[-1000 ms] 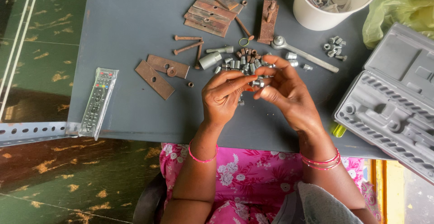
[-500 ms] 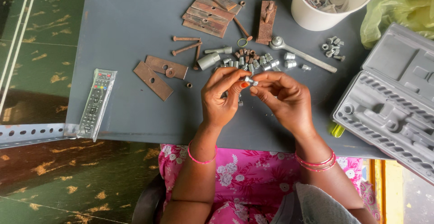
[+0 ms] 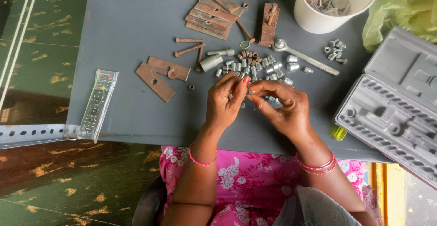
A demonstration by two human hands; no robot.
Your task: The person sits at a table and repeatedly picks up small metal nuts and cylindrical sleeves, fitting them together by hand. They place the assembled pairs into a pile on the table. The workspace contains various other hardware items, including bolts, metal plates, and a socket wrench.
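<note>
Fingertips of the left hand (image 3: pixel 226 102) and right hand (image 3: pixel 283 108) meet above the grey desk (image 3: pixel 127 30), both hands curled nearly closed and pinching at one spot between them; whatever they hold there is too small to make out. Just beyond the hands lies a scatter of small silver sockets (image 3: pixel 255 66), touching one another in a loose heap. A ratchet wrench (image 3: pixel 304 57) lies past the right hand, with a white bucket (image 3: pixel 318 18) farther off. An open grey tool case (image 3: pixel 396 112) sits right of the right hand. Rusty flat plates (image 3: pixel 160 73) and a remote control (image 3: pixel 97 105) lie left of the left hand.
</note>
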